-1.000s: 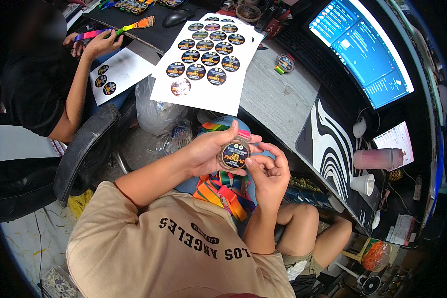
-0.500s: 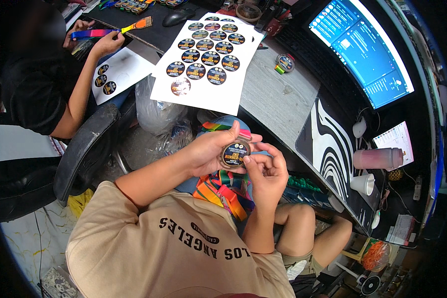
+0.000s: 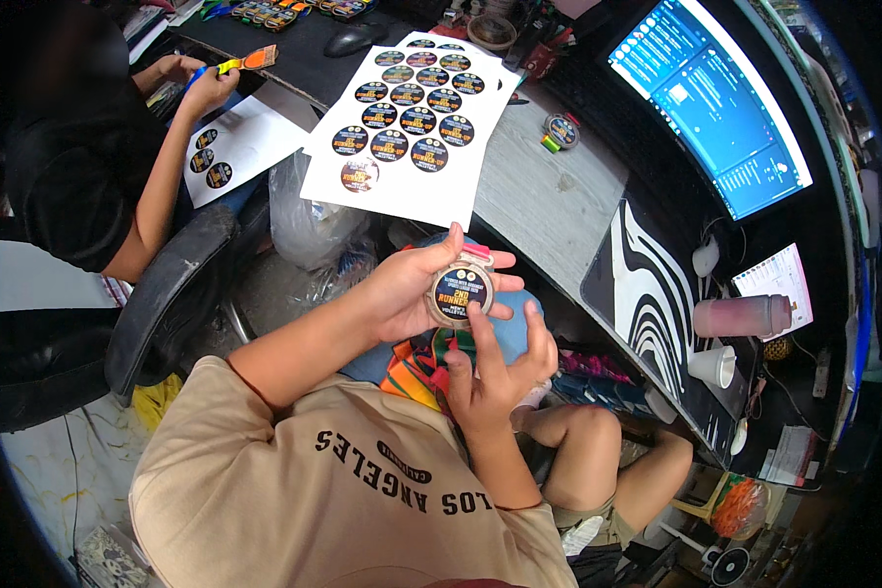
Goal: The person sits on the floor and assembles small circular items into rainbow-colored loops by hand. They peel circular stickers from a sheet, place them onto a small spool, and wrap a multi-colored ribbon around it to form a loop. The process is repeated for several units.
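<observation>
A person sits at a desk with a round bronze-coloured medal, its black face bearing orange and white lettering, held above the lap. The step in hand appears to be pressing down or smoothing the medal's round label. The next move seems to call for a steady palm underneath and light, even fingertip pressure around the label's edge.

The person's left hand is partly open, palm up, cradling the medal, with the thumb raised along its upper left side and the fingers spread beyond its right side. The person's right hand is loosely open; its index fingertip touches the lower part of the medal's face, while the thumb and other fingers stand apart from it. The right hand grips nothing.

A pink fabric ribbon shows at the medal's top, and a bundle of orange, red and green ribbon lies on the lap below.

Ahead, a white sheet of round black stickers overhangs the grey wood-grain desk, where a second round medal lies. At left, a black-sleeved co-worker's hands hold a blue and yellow ribbon.
</observation>
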Available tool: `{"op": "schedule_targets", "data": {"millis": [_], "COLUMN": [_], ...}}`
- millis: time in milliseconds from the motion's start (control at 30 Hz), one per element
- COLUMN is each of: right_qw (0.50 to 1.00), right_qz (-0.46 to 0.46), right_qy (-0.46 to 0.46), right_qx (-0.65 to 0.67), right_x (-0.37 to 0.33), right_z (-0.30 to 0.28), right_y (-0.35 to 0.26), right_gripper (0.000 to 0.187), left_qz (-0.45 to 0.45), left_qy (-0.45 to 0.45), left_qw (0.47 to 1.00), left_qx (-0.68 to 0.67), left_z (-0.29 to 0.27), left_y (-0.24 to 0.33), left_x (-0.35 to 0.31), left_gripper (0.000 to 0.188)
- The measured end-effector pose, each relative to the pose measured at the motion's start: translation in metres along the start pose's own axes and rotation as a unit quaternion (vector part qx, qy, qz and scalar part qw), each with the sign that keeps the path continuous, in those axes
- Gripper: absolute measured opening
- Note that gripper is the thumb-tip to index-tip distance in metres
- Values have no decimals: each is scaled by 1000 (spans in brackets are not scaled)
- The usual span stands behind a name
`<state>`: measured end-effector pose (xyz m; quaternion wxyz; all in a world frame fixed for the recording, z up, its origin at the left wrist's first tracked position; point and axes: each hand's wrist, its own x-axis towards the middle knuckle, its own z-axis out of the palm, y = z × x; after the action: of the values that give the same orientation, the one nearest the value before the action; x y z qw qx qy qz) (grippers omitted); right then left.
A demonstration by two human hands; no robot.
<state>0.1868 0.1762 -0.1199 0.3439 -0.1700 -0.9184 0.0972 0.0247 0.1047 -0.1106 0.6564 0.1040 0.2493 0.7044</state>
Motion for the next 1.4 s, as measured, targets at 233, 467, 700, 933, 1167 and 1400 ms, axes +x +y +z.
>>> {"op": "schedule_targets", "data": {"millis": [233, 467, 700, 933, 1167, 1400], "right_qw": [997, 1000, 996, 601, 419, 414], "right_qz": [-1, 9, -82, 281, 244, 175], "right_qy": [-73, -22, -11, -177, -122, -79], "right_qx": [-20, -10, 44, 728, 866, 890], "right_x": [-6, 1, -12, -11, 12, 74], "right_z": [14, -9, -3, -3, 3, -67], "right_y": [-2, 8, 0, 26, 17, 48], "right_gripper": [53, 45, 38, 76, 63, 25], "left_qz": [-21, 18, 1, -87, -116, -196], "left_qy": [10, -19, -1, -104, -208, -259], "left_qw": [1000, 1000, 1000, 984, 924, 866], "left_qx": [-13, -6, -13, 117, 298, 380], "left_z": [6, 4, 12, 7, 12, 4], "left_y": [-8, 1, -10, -1, -24, -32], "left_x": [1, -8, -12, -30, -40, -39], "left_gripper": [70, 69, 68, 88, 46, 35]}}
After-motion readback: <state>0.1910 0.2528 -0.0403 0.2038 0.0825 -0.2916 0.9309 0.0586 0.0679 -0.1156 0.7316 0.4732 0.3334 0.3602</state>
